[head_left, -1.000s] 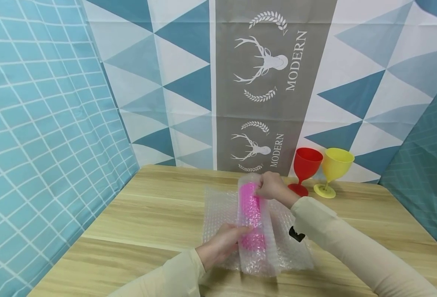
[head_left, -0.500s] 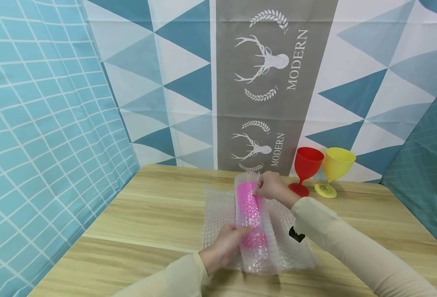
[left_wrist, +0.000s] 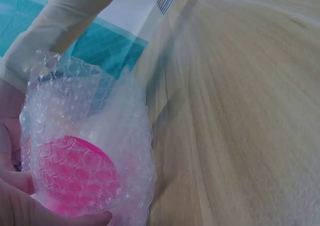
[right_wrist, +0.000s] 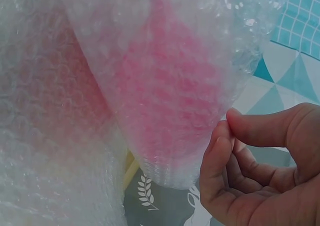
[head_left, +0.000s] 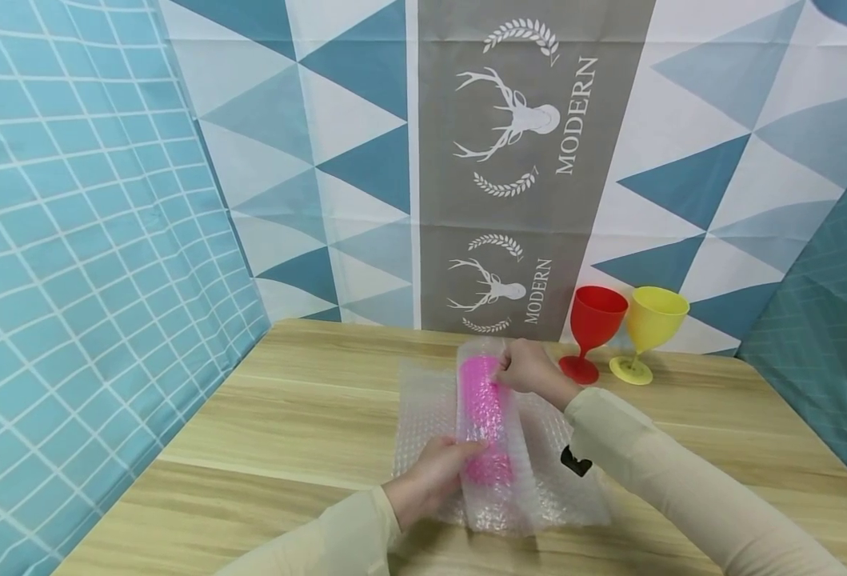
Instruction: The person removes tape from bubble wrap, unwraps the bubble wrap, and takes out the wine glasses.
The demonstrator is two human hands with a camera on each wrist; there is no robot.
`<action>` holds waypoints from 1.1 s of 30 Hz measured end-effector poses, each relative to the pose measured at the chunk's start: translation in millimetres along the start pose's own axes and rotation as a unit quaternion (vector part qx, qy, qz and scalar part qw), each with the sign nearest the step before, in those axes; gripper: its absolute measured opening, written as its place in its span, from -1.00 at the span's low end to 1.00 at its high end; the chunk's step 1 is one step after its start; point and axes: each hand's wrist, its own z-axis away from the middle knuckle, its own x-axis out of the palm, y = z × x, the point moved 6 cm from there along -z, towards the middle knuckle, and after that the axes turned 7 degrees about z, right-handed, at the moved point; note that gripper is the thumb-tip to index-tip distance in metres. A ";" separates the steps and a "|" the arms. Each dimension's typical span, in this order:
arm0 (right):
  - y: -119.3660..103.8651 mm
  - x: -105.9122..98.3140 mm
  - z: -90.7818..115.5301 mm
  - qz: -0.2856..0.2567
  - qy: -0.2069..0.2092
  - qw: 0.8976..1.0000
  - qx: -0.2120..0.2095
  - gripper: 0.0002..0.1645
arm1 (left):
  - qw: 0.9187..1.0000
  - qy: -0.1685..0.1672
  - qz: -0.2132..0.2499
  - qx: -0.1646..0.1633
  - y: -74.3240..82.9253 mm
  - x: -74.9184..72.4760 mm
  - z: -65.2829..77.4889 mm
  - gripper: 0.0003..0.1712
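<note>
A pink plastic goblet (head_left: pixel 481 400) is rolled inside clear bubble wrap (head_left: pixel 423 408), and its bowl shows through the layers. In the left wrist view, the pink rim (left_wrist: pixel 82 173) sits inside the roll's near end. My left hand (head_left: pixel 430 476) grips the near part of the roll, thumb laid across the top. Toward the far end, my right hand (head_left: pixel 534 372) pinches the wrap's edge between thumb and fingers, as the right wrist view also shows. Loose wrap spreads out on both sides beneath the roll.
A red goblet (head_left: pixel 597 320) and a yellow goblet (head_left: pixel 655 320) stand upright at the back right of the wooden table (head_left: pixel 272 424). A patterned cloth (head_left: pixel 365 160) hangs behind the table, and a blue checked cloth (head_left: pixel 85 264) hangs at the left.
The wrapped roll has turned and shifted very slightly between the hands. My right hand has dipped a little over the last half second; both hands keep their hold.
</note>
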 end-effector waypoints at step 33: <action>15.9 -4.7 -2.0 -0.038 -0.027 0.998 0.030 -0.88 | 1.000 -0.007 -0.013 -0.020 0.7 -7.0 -4.7 -0.64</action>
